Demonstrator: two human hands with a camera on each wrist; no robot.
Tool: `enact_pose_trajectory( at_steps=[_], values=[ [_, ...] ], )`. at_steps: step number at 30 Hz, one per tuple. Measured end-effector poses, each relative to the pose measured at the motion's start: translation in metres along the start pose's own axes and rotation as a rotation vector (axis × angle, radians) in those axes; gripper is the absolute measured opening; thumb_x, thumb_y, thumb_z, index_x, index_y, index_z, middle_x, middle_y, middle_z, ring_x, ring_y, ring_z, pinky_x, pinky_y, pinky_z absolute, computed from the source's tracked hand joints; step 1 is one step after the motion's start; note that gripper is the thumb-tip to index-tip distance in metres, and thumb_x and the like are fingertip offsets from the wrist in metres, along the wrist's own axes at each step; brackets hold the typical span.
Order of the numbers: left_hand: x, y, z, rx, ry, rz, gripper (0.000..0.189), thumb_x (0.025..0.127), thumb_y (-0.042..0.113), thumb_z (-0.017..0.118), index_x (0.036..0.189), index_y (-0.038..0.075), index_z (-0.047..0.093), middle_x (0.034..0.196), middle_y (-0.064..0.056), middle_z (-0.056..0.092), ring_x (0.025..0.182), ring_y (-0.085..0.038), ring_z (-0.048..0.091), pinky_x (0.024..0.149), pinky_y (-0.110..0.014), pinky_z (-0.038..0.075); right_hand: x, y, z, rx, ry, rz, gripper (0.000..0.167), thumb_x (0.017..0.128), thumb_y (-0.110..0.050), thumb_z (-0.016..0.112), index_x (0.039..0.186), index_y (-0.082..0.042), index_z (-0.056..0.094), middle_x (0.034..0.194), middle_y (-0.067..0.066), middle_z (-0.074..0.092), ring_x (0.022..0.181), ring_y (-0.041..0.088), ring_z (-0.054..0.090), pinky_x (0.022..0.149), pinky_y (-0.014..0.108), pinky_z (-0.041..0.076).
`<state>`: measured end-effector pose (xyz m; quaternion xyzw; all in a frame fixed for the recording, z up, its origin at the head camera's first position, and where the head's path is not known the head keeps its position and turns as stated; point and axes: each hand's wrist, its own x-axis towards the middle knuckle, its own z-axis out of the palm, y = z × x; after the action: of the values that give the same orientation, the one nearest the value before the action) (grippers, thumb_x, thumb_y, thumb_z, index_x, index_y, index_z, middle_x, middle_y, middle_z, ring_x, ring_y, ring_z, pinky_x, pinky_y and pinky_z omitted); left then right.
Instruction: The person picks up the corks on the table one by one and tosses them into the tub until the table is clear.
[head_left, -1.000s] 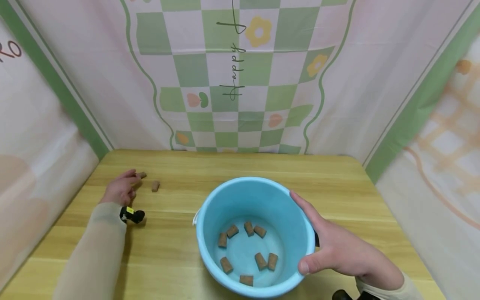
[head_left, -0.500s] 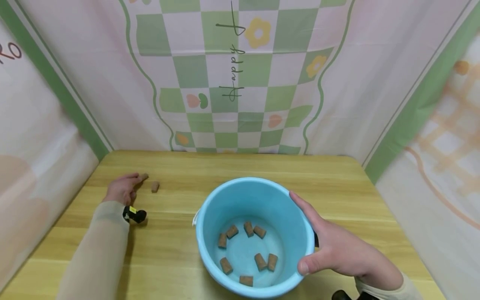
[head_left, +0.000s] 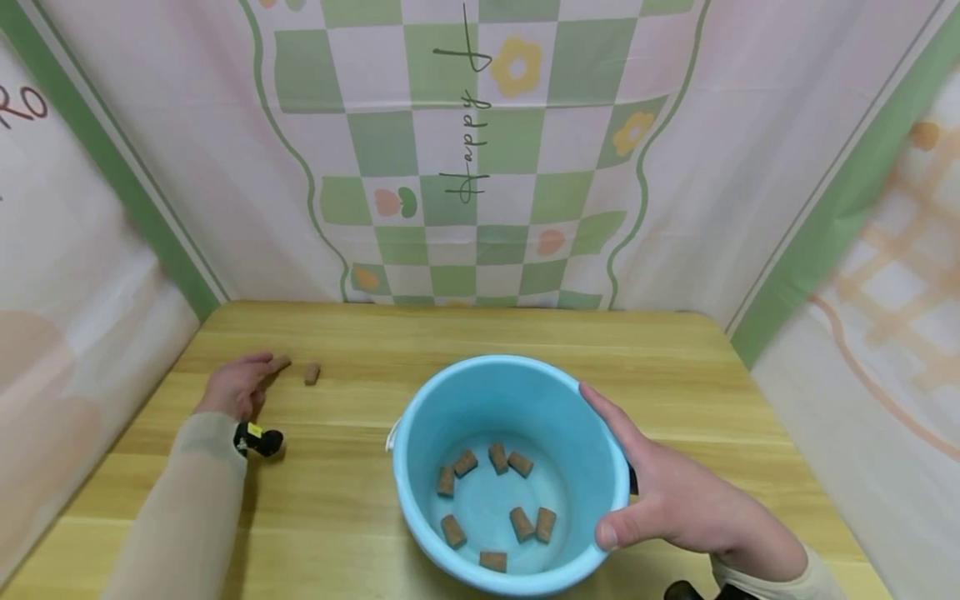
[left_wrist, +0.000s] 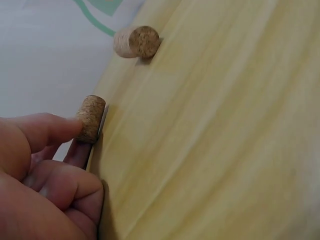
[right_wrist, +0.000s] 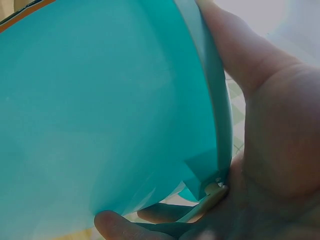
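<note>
My left hand, at the far left of the table, pinches a small brown wine cork at its fingertips, with the other fingers curled under. Just right of it a second cork lies on the wood, its round end showing in the left wrist view. My right hand grips the right rim of a light blue bucket, thumb at the near side and fingers along the outer wall. Several corks lie spread on the bucket's floor.
The bucket stands at the front middle of the wooden table, its white handle hanging on the left. A patterned curtain rises behind the table's back edge, with more cloth at both sides.
My left hand has taken the cork between its fingertips and drawn it slightly toward me. The right hand and the bucket stay in place.
</note>
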<state>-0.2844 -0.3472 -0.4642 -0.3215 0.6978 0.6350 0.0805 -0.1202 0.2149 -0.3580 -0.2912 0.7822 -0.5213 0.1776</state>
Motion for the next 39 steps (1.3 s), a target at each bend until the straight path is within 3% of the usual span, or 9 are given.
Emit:
enact_pose_trajectory(
  at_steps=[4,12,18,22,31,39],
  values=[
    [0.0,-0.003,-0.003,-0.026,-0.022,0.002,0.06,0.098,0.019,0.068,0.152,0.028,0.044,0.157,0.001,0.035,0.047,-0.004,0.041,0.042,-0.023,0.041,0.0,0.0,0.0,-0.002,0.001,-0.002,0.126,0.075,-0.021,0.088,0.161,-0.03,-0.004,0.14,0.023,0.045,0.106,0.035,0.062,0.084,0.035,0.053],
    [-0.001,-0.005,-0.002,0.045,-0.012,0.064,0.055,0.095,0.023,0.071,0.147,0.021,0.051,0.134,-0.002,0.055,0.048,-0.005,0.045,0.043,-0.024,0.043,-0.001,0.002,0.0,0.01,-0.011,-0.02,0.126,0.076,-0.021,0.088,0.161,-0.029,-0.004,0.141,0.025,0.043,0.107,0.037,0.061,0.085,0.035,0.053],
    [-0.003,-0.004,-0.001,0.039,0.007,0.064,0.048,0.099,0.019,0.065,0.145,0.015,0.052,0.148,-0.01,0.047,0.049,-0.004,0.044,0.045,-0.023,0.044,0.0,0.002,-0.001,0.017,-0.016,-0.016,0.125,0.076,-0.02,0.087,0.161,-0.03,-0.004,0.142,0.025,0.042,0.107,0.037,0.061,0.084,0.036,0.054],
    [-0.008,-0.003,-0.002,0.044,0.027,0.067,0.048,0.1,0.019,0.064,0.146,0.014,0.052,0.153,-0.009,0.041,0.047,-0.003,0.042,0.045,-0.024,0.044,0.0,0.003,0.0,0.018,-0.019,-0.019,0.124,0.077,-0.019,0.086,0.161,-0.03,-0.004,0.14,0.026,0.043,0.106,0.037,0.061,0.083,0.036,0.054],
    [-0.005,-0.004,-0.01,0.03,0.035,0.04,0.059,0.094,0.02,0.073,0.148,0.021,0.049,0.15,-0.006,0.046,0.052,-0.005,0.049,0.045,-0.024,0.046,0.0,0.003,-0.001,0.025,-0.016,-0.016,0.125,0.076,-0.019,0.087,0.161,-0.03,-0.005,0.141,0.025,0.043,0.106,0.037,0.062,0.084,0.036,0.054],
    [-0.012,-0.004,-0.008,0.12,0.034,0.094,0.047,0.099,0.02,0.064,0.144,0.012,0.054,0.15,-0.015,0.044,0.054,-0.009,0.052,0.049,-0.027,0.049,0.001,0.003,-0.001,0.019,-0.023,-0.028,0.123,0.077,-0.02,0.086,0.161,-0.03,-0.004,0.141,0.027,0.042,0.107,0.037,0.061,0.084,0.036,0.054]
  ],
)
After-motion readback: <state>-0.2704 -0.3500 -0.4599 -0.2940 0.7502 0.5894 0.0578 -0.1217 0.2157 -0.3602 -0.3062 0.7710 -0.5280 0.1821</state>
